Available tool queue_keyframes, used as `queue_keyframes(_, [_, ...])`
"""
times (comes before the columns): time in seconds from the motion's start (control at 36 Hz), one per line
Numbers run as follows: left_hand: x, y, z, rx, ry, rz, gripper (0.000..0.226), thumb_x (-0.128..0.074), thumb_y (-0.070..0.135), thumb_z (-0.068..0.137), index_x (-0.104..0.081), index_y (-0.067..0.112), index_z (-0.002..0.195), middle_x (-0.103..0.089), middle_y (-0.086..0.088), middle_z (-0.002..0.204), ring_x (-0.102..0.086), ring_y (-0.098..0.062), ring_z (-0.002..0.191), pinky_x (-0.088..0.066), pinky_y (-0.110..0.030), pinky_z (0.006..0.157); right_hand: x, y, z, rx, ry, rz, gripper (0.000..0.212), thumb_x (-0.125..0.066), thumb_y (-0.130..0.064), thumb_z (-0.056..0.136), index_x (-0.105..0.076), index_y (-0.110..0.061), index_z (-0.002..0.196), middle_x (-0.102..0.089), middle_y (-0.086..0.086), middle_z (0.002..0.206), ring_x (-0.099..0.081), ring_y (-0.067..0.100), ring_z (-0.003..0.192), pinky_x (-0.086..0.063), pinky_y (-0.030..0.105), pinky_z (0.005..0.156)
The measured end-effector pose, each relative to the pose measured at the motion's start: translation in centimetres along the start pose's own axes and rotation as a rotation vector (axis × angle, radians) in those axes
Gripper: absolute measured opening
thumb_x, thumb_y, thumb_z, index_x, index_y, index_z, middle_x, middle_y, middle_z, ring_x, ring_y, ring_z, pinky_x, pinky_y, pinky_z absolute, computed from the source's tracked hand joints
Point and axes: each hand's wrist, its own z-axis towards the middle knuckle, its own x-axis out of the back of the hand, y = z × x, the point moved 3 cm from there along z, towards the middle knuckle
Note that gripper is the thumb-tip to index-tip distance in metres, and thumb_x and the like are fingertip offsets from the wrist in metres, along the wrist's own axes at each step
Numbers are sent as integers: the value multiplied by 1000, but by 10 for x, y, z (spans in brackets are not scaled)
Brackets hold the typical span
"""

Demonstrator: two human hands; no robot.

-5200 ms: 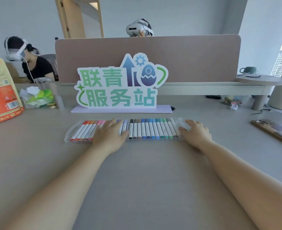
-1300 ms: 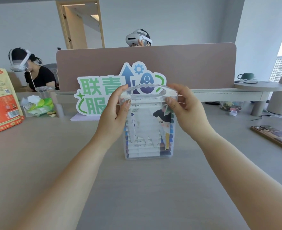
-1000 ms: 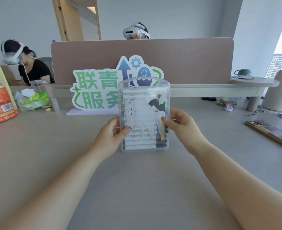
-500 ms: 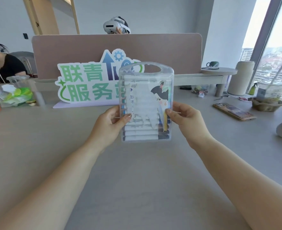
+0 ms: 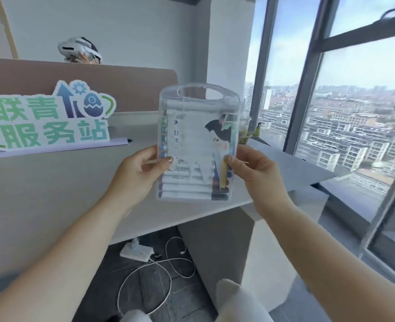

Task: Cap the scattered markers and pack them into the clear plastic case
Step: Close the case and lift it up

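Left hand (image 5: 136, 175) and right hand (image 5: 252, 168) pinch the upright clear plastic case (image 5: 199, 145) past the desk (image 5: 52, 194) edge; light fingertip grips risk dropping it.

Case (image 5: 197, 105): clear, glossy, smooth plastic is shining between the left hand (image 5: 138, 175) and the right hand (image 5: 254, 168).
Label (image 5: 192, 145): white paper is showing ragged, torn edges between the thumbs.
Markers (image 5: 187, 189): smooth plastic barrels are showing through the case.
Counter (image 5: 52, 194): a pale matt surface is lying under the left hand.
Partition (image 5: 133, 89): matt brownish cloth-like facing is standing beyond the left hand.
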Motion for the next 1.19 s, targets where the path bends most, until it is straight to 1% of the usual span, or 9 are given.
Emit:
queue_keyframes(0.11, [-77,32,2,-29,-125,-100,20,-61,18,90,-67,28,106,-72,15,94,-64,8,81,-46,-7,64,78,-26,-35,-13,130,-110,20,-62,-16,90,-70,-13,109,-72,3,93,-65,12,82,-52,29,84])
queue_keyframes(0.22, [-163,65,2,-38,-280,-193,28,-66,21,86,-67,20,114,-71,10,105,-64,-1,95,-47,-25,92,163,-60,-74,-21,246,-213,16,-58,-9,91,-72,-9,99,-70,9,84,-66,17,82,-51,42,94])
queue_keyframes(0.31, [-228,92,-1,-63,-395,-238,31,-69,25,81,-67,20,112,-71,7,107,-64,-9,102,-45,-29,95,225,-85,-110,-38,394,-262,17,-65,-13,88,-73,-14,103,-74,1,97,-69,17,95,-50,40,96])
queue_keyframes(0.47, [-350,130,-19,-69,-597,-336,16,-71,21,82,-71,27,96,-72,8,87,-65,-12,81,-50,-43,96,320,-115,-172,-40,651,-320,19,-68,-14,86,-74,-22,101,-74,-2,100,-68,16,100,-48,45,100])
queue_keyframes(0.61, [-440,146,-28,-38,-738,-415,24,-71,18,83,-70,24,107,-72,6,102,-66,-12,98,-49,-36,97,385,-115,-201,-57,782,-297,22,-71,-16,81,-73,-19,103,-74,1,102,-68,18,101,-46,44,101])
queue_keyframes(0.86, [-607,158,-16,-69,-863,-471,24,-77,18,77,-68,30,96,-71,17,91,-66,2,86,-50,-19,87,513,-88,-214,-95,1000,-375,21,-69,-11,84,-74,-20,102,-73,0,103,-67,19,102,-47,44,100])
queue_keyframes(0.97, [-669,158,-7,-55,-901,-502,31,-76,16,78,-71,22,108,-72,5,106,-67,-11,97,-51,-27,90,562,-84,-204,-112,1031,-480,28,-66,-7,86,-74,-33,89,-74,-8,98,-67,14,99,-49,41,97])
queue_keyframes(1.08, [-721,159,-6,17,-932,-592,29,-71,6,82,-68,16,109,-70,1,104,-68,-10,85,-54,-17,71,605,-79,-194,-122,1077,-605,34,-59,-3,89,-72,-35,89,-73,-13,95,-67,6,92,-51,31,90])
queue_keyframes(1.19, [-756,160,-3,30,-927,-622,28,-72,7,81,-70,25,102,-71,11,101,-68,-13,95,-54,-30,89,632,-72,-193,-150,1149,-652,28,-60,-2,90,-72,-25,102,-71,-9,97,-65,8,90,-50,23,83])
